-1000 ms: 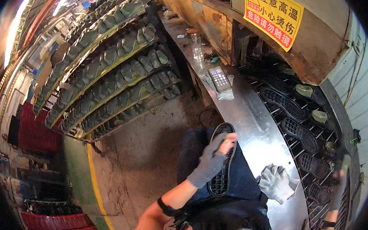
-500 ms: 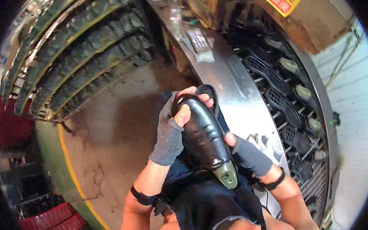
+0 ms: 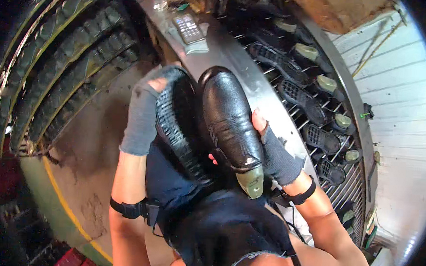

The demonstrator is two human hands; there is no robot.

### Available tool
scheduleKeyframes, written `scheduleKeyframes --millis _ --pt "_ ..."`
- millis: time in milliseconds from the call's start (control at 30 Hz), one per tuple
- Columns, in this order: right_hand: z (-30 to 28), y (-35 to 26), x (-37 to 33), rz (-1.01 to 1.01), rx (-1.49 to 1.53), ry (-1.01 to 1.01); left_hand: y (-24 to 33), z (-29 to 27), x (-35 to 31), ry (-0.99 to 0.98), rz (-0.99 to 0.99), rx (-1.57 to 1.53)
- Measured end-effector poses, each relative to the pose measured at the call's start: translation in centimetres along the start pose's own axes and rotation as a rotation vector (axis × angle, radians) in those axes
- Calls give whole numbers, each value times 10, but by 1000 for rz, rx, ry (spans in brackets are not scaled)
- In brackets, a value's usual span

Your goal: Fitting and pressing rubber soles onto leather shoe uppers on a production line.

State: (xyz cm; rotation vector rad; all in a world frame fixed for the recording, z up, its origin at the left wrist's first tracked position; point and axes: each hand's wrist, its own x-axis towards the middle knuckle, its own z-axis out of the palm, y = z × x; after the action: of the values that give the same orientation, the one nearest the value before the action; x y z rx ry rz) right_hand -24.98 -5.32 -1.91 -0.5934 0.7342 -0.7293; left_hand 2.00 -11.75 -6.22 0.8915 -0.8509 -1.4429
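Left hand [image 3: 145, 102] around black sole [image 3: 176, 113] — right hand [image 3: 281, 155] cupped beneath black shoe [image 3: 225, 109]

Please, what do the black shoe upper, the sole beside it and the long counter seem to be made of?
Shoe upper: probably leather or imitation leather, glossy black, showing soft creases.
Sole: perhaps rubber or plastic, mostly dark, with a moulded-looking ridged pattern.
Counter: apparently bare metal, smooth and grey, reflecting bright light.

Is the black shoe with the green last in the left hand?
No, the right hand holds the shoe, while the left hand holds a black sole.
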Motion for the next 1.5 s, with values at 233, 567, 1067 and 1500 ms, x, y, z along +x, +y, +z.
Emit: scheduleKeyframes --millis 233,567,1067,1500 --pt "19 44 35 109 -69 -97 12 -14 -24 -276 25 -235" --pt "15 35 21 45 -124 -103 15 5 -28 -382 -14 -139" --pt "32 23 14 109 -243 -172 42 11 -86 -270 188 329" --pt "24 42 14 -669 -1035 10 -11 -43 -122 -356 95 -482"
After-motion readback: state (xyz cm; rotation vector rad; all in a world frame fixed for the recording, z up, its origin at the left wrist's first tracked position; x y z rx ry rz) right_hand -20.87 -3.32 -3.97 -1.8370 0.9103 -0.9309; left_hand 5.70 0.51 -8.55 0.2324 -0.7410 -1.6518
